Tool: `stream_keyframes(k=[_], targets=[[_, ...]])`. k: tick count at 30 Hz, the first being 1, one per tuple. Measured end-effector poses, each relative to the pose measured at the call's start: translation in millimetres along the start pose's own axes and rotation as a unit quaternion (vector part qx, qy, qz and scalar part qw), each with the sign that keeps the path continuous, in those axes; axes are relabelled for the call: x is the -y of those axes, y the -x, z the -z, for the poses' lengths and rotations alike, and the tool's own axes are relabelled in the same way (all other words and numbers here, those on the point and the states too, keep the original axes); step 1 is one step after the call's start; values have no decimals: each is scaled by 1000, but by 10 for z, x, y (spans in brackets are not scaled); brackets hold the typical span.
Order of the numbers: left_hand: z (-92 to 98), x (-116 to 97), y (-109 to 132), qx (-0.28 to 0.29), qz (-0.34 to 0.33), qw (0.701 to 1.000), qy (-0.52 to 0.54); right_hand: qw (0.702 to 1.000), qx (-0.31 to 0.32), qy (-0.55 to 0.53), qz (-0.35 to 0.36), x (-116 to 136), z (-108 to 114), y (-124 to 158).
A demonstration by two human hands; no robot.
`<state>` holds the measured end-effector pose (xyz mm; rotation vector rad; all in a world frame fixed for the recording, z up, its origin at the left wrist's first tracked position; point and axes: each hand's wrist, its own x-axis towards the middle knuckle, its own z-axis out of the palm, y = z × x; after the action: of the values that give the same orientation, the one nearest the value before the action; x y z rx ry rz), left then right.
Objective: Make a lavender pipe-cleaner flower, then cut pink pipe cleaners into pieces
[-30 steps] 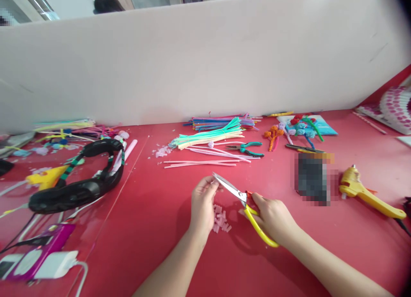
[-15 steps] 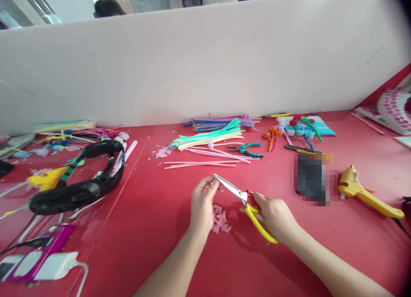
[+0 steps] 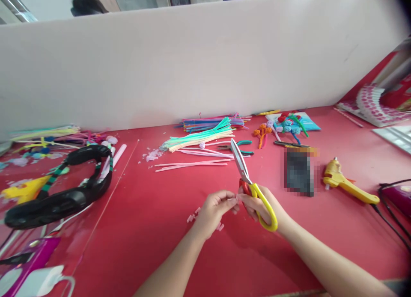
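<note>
My right hand (image 3: 261, 205) is closed around the scissors (image 3: 245, 170), whose red and yellow handles sit in the palm while the closed blades point up and away. Its thumb and finger meet the fingertips of my left hand (image 3: 216, 211). The left fingers are pinched together; what they hold, if anything, is too small to make out. Short pink cut pieces (image 3: 192, 216) lie on the red table (image 3: 144, 245), partly hidden under my left hand. Several long pink stems (image 3: 192, 164) lie beyond the hands.
Bundled green and cream stems (image 3: 202, 136) lie near the white partition (image 3: 192, 66), with teal-handled pliers (image 3: 240, 147) beside them. On the right are a yellow glue gun (image 3: 349, 183) and orange stem flowers (image 3: 261, 131). A black ring-shaped device (image 3: 61, 203) sits left.
The scissors have swung upright and away from my left fingertips. Both hands have come together, my left one moving right. The view has shifted rightward.
</note>
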<state>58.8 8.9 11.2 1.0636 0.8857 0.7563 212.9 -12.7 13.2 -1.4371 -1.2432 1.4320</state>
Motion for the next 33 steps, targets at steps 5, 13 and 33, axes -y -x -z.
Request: stream_keyframes(k=[5,13,33], targets=[[3,24,18,-1,5,999,-36,1000,-12,23,-9,-55,-28,10],[2,86,-15,-124,-20,992,26,978,-37,196,60,-155,55,-39],[244,45,-83,-254,-115,950,140,811,-48,566,142,-300,4,40]])
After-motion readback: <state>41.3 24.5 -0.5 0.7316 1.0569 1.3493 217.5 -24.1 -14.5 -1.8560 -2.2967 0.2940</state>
